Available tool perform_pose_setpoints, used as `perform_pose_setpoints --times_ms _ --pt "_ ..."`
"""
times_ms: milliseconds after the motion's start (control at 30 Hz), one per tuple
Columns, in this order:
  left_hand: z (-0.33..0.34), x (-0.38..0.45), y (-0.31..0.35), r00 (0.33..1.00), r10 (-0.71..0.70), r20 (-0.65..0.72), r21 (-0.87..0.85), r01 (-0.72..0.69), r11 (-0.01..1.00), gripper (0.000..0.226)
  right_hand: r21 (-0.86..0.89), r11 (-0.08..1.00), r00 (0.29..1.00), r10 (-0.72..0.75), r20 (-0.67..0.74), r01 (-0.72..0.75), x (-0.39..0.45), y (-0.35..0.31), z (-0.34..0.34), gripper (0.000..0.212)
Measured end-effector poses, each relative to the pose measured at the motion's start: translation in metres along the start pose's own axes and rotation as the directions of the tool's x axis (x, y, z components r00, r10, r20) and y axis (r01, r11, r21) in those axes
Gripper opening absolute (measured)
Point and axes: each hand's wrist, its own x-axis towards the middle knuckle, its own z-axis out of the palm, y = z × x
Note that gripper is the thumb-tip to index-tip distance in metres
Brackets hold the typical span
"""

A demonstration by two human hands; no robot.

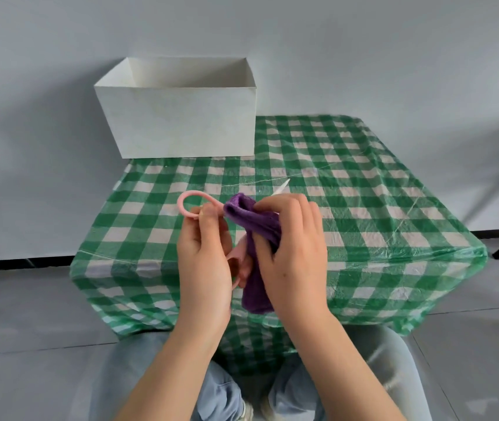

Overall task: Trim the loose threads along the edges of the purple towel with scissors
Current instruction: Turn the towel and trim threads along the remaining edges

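A: One view only, head-worn, wide-angle. Faces forward and down over the person's lap.

B: Range?

A: Close on both hands, held above the checked tabletop [363, 189]; wall [60, 86] and floor [14, 314] fill the edges.

You have a small table [363, 208] in front of you, draped in a green-and-white checked plastic cloth [348, 165] that hangs over its near and side edges. An open white box [178, 129] stands at the table's far left corner, its left part jutting past the table's left side. Beyond the table rises a plain pale wall [272, 31]; grey floor tiles [23, 314] surround the table.
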Motion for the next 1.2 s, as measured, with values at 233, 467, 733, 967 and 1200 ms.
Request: perform_pose_setpoints --times_ms 233,467,733,967,1200 --pt "-0.007 0.007 0.000 1.000 0.015 0.023 0.052 -0.017 0.998 0.032 -0.042 0.978 0.969 0.197 -0.152 -0.205 0.003 0.023 0.003 0.019" --pt "-0.007 0.004 -0.004 0.997 0.056 0.045 0.125 -0.061 0.990 0.034 0.065 0.972 0.974 0.226 -0.019 -0.224 -0.006 0.006 0.004 0.015" --pt "-0.016 0.007 -0.003 0.998 0.064 0.025 0.151 -0.067 0.986 0.031 0.267 0.737 0.751 0.657 -0.067 -0.621 0.011 0.031 -0.014 0.027" --pt "-0.011 0.006 -0.007 0.997 0.068 0.044 0.123 -0.073 0.990 0.035 -0.012 0.961 0.961 0.275 -0.027 -0.275 -0.001 0.007 0.005 0.016" --pt "-0.020 0.013 -0.002 0.999 0.039 0.026 0.080 -0.041 0.996 0.037 0.159 0.821 0.822 0.564 -0.078 -0.548 0.012 0.037 -0.014 0.022"
